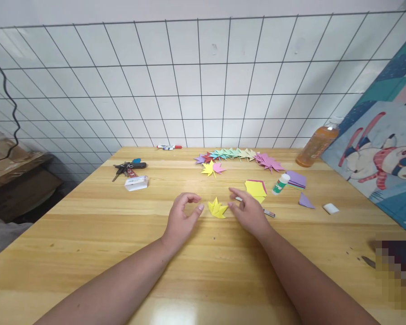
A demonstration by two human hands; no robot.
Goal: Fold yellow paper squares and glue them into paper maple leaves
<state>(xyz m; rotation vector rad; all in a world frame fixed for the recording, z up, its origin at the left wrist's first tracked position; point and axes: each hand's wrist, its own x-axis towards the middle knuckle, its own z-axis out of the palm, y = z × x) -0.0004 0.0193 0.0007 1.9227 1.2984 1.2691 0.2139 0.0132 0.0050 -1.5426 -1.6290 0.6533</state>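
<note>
A yellow folded-paper leaf (217, 209) lies on the wooden table between my two hands. My left hand (184, 214) is just left of it, thumb and fingers apart, holding nothing. On the other side my right hand (248, 212) has its fingers curved and parted close to the leaf's right tip, with no grip on it. Partly behind the right hand lies a pen (269, 213). Beyond that hand rest yellow paper sheets (255, 189) with a magenta edge showing. Farther back are a yellow paper leaf (208, 169) and a pink paper leaf (218, 168), side by side.
Several coloured paper leaves (235, 154) form a row near the tiled wall. A glue stick (281, 184), purple paper stack (296, 178), purple scrap (305, 201), eraser (330, 208) and orange bottle (317, 145) stand or lie rightward. Leftward are keys (125, 169), a small white box (136, 183) and markers (169, 147).
</note>
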